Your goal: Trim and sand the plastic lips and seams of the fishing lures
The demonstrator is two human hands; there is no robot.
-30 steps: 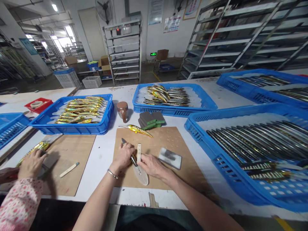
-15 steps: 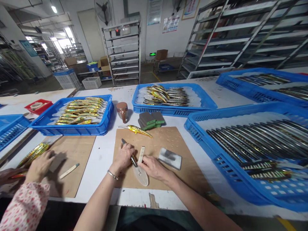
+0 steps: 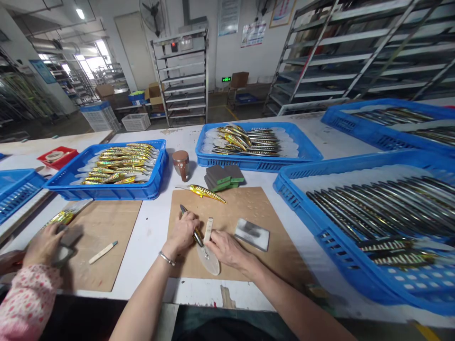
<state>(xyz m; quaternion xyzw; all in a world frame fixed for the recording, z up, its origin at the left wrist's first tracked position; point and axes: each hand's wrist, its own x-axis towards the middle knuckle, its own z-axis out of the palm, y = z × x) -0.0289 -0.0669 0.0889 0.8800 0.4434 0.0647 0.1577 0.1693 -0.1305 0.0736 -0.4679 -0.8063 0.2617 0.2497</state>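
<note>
My left hand [image 3: 185,231] is closed round a dark-backed fishing lure [image 3: 197,237], pressing it against the cardboard sheet [image 3: 245,202]. The lure's clear oval lip [image 3: 210,263], with a small metal ring, points toward me. In my right hand [image 3: 226,247] is a flat pale wooden stick [image 3: 209,227], pinched upright where lip and body meet; its lower end is hidden by my fingers. To the right lies a grey rectangular block [image 3: 251,234] with a dark smudge. Beyond my hands, a gold striped lure [image 3: 206,193] lies at the sheet's far edge.
Green-edged dark sanding blocks [image 3: 223,178] and a brown-lidded jar [image 3: 181,166] stand behind the sheet. Blue trays of lures sit left [image 3: 106,194], behind [image 3: 256,164] and right [image 3: 320,237]. A co-worker's hand [image 3: 43,246] works at left, near another wooden stick [image 3: 103,252].
My hands, the lure and the stick hold almost the same position. The co-worker's hand at left has moved further left and nearer, and a greyish block now shows beside it.
</note>
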